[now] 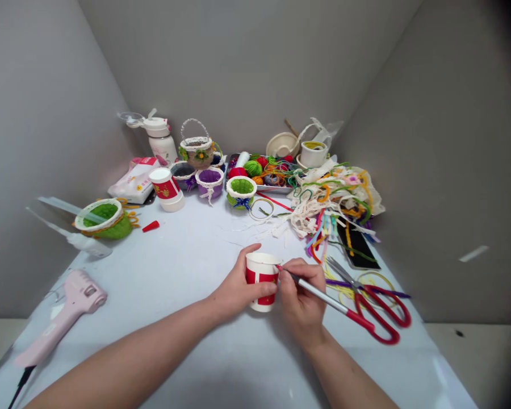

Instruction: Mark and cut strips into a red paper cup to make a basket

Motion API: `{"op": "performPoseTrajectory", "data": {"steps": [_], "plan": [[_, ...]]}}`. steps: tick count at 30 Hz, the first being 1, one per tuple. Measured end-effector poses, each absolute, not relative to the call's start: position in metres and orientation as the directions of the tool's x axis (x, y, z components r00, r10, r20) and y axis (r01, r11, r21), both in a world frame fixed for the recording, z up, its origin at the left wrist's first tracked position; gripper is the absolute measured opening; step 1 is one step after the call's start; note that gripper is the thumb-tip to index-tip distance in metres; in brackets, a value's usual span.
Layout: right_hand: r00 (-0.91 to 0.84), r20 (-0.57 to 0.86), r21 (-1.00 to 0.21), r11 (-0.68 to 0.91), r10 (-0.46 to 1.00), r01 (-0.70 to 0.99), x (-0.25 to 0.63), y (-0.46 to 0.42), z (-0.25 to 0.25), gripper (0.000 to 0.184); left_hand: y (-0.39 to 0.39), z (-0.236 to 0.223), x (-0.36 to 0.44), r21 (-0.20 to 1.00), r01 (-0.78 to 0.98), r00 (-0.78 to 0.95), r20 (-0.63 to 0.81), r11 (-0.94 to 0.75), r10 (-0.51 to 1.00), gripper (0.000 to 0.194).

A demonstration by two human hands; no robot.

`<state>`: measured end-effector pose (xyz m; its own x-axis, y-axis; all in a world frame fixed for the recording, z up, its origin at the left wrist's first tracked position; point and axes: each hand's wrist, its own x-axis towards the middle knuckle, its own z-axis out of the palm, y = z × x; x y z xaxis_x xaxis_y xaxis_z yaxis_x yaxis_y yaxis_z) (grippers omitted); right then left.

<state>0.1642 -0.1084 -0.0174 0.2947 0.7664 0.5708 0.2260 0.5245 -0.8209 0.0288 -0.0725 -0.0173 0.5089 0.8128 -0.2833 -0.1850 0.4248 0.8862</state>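
A white paper cup with a red printed band (262,304) stands upright near the middle of the table. My left hand (241,284) is wrapped round its left side, thumb across the front. In my right hand (302,295) is a marker pen (330,301) with a silver barrel and a red end, pinched by the fingers. Its tip meets the cup's right side just below the rim. The red pen cap (150,226) lies apart on the table, to the left. Red-handled scissors (366,298) rest open to the right of my right hand.
A pink glue gun (63,318) lies at left, near a green basket (106,220) and a white squeeze bottle (85,243). Small yarn baskets (209,180), stacked cups (168,190) and a yarn tray (276,188) stand behind. Tangled yarn (323,199) and a phone (357,247) are at right.
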Motion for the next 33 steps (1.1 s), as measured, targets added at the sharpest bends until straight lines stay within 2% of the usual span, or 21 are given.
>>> {"op": "performPoseTrajectory", "data": {"steps": [16, 33], "plan": [[0.267, 0.564, -0.826, 0.544, 0.781, 0.151, 0.1655, -0.1084, -0.0229, 0.018, -0.0734, -0.0154, 0.0284, 0.893, -0.161, 0.5, -0.293, 0.421, 0.815, 0.098], [0.256, 0.565, -0.825, 0.541, 0.784, 0.163, 0.1655, -0.1091, -0.0215, 0.019, -0.0738, -0.0133, 0.0287, 0.898, -0.136, 0.504, -0.302, 0.419, 0.809, 0.096]]}}
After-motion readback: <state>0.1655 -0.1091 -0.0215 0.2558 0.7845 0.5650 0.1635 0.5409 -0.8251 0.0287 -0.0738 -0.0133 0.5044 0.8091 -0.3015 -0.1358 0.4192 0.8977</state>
